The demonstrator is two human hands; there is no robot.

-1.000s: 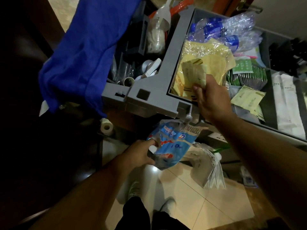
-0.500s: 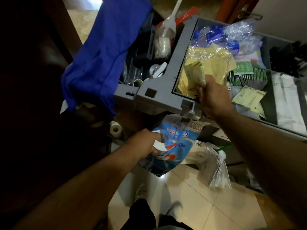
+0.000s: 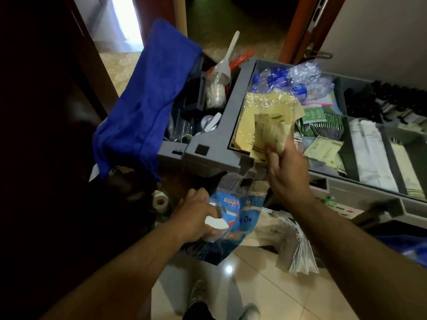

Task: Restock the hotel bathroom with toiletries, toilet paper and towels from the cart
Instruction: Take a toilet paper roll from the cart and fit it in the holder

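step: gathering toiletries from cart (image 3: 215,144). right hand (image 3: 285,165) pinches yellow sachets (image 3: 269,132) over tray's yellow pile. left hand (image 3: 196,217) grips blue plastic bag (image 3: 233,225) plus white item. next, likely: lower sachets into bag mouth.

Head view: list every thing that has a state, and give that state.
Left hand: grips the bag.
Right hand: pinches packets.
Bag: crumpled, held below the cart edge.
Packets: held above the tray.
Cloth: draped over the cart's end.
Bottles: lying plastic-wrapped in the tray.
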